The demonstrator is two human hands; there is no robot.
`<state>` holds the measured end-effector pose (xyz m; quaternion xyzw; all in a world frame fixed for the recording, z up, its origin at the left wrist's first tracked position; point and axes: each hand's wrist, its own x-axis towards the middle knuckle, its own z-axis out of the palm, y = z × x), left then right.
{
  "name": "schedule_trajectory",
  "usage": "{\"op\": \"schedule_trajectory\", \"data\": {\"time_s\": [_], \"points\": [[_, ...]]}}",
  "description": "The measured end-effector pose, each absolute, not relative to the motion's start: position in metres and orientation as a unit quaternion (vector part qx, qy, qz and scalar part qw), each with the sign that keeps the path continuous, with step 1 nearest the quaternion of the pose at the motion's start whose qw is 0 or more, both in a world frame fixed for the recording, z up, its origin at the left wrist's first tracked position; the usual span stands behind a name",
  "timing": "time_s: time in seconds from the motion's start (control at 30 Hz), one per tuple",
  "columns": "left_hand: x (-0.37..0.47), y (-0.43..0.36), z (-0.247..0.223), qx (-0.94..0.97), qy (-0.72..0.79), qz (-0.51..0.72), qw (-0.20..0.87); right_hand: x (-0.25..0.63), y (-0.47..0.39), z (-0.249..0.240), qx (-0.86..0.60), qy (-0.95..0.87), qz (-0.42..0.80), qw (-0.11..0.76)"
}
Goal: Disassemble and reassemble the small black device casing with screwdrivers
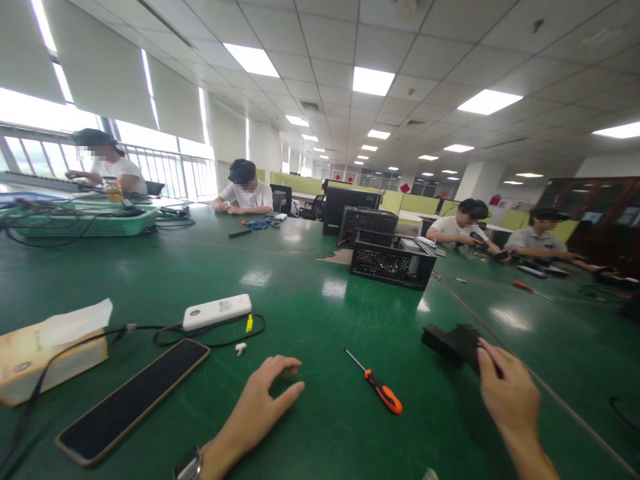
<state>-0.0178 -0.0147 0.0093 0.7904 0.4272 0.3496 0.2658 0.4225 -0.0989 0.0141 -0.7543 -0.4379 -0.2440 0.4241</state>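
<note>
My right hand [513, 393] grips the near end of a black blocky part [453, 343], blurred, so its exact kind does not show. The part is at or just over the green table [310, 320]. My left hand [257, 400] holds nothing, thumb and fingers apart, above the table. Between my hands lies a screwdriver [384, 392] with an orange and black handle, its tip pointing away from me. Left of my left hand are a dark phone [135, 400] and a small white earbud [241, 349].
A white power bank [217, 312] with a black cable and a tissue pack [55, 363] lie left. Farther back stand an open computer case [393, 263] and a green basket [90, 223] of cables. Several people sit around the table; another screwdriver [523, 287] lies right.
</note>
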Motion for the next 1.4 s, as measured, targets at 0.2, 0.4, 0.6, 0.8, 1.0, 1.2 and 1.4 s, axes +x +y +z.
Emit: {"op": "schedule_trajectory", "data": {"time_s": [0.2, 0.4, 0.6, 0.8, 1.0, 1.2, 1.4], "points": [[-0.017, -0.013, 0.009, 0.793, 0.428, 0.356, 0.246, 0.511, -0.115, -0.019, -0.92, -0.255, -0.093, 0.283], [-0.018, -0.011, 0.009, 0.799, 0.427, 0.352, 0.237, 0.483, -0.092, -0.029, -0.902, -0.296, -0.204, 0.237], [-0.017, -0.011, 0.007, 0.802, 0.425, 0.344, 0.241, 0.447, -0.058, -0.038, -0.766, -0.483, -0.263, 0.334], [-0.014, -0.012, 0.007, 0.804, 0.426, 0.339, 0.241, 0.466, -0.049, -0.057, -0.77, -0.507, -0.133, 0.364], [-0.014, -0.014, 0.008, 0.809, 0.422, 0.327, 0.245, 0.423, -0.058, -0.027, -0.723, -0.532, -0.12, 0.424], [-0.01, -0.022, 0.004, 0.845, 0.341, 0.304, 0.277, 0.283, -0.088, 0.01, -0.532, -0.776, 0.01, 0.338], [-0.004, -0.03, 0.011, 0.868, 0.323, 0.272, 0.262, 0.245, -0.094, 0.014, -0.482, -0.833, 0.069, 0.262]]}}
